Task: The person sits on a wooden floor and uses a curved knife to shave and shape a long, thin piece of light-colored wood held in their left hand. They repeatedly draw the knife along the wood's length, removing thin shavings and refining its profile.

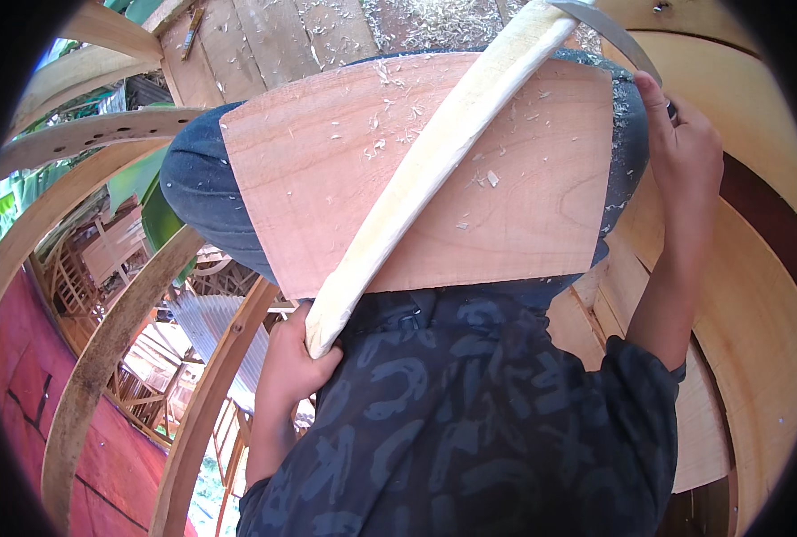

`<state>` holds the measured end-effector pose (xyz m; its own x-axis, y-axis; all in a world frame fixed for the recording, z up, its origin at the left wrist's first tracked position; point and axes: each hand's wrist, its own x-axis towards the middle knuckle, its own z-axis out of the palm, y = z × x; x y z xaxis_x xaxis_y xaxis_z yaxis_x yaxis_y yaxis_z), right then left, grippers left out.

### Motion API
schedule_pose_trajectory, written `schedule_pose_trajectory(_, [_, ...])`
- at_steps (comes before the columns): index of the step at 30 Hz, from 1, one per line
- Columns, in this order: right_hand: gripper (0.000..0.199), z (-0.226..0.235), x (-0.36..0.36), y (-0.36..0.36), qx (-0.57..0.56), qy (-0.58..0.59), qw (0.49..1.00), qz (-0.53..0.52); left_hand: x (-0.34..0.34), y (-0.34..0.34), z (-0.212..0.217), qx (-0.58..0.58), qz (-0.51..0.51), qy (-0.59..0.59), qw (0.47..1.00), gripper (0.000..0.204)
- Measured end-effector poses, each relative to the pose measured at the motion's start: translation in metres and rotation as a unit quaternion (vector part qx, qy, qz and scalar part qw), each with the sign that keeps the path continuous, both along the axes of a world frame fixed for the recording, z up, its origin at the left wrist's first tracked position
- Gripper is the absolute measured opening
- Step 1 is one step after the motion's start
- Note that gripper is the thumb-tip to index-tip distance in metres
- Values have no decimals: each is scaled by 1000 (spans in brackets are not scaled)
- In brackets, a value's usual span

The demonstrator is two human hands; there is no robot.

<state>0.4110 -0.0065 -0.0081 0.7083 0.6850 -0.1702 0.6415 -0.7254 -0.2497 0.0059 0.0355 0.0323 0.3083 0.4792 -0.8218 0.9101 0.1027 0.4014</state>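
Note:
A long pale stick of shaved wood [434,161] runs at a slant across a flat reddish board [327,206] lying over my lap. My left hand [291,362] is closed around the stick's near end, close to my body. At the upper right, my right hand [689,152] grips a knife with a curved metal blade [615,36]; its handle is mostly hidden in the fist. The blade reaches the far end of the stick, at the top edge of the picture. Loose shavings lie on the board.
Wooden planks form the floor ahead [264,40], strewn with shavings; a small narrow tool or stick [192,34] lies there. Curved wooden ribs [103,376] rise at my left, with a drop beyond them. Curved wooden planks [756,295] stand close on my right.

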Motion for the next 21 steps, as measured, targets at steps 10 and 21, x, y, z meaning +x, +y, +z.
schedule_pose_trajectory(10, [58, -12, -54, -18, 80, -18, 967, 240, 3, -6, 0, 16, 14, 4, 1000, 34])
schedule_pose_trajectory(21, [66, 10, 19, -22, 65, -32, 995, -66, 2, -2, -3, 19, 0, -9, 1000, 35])
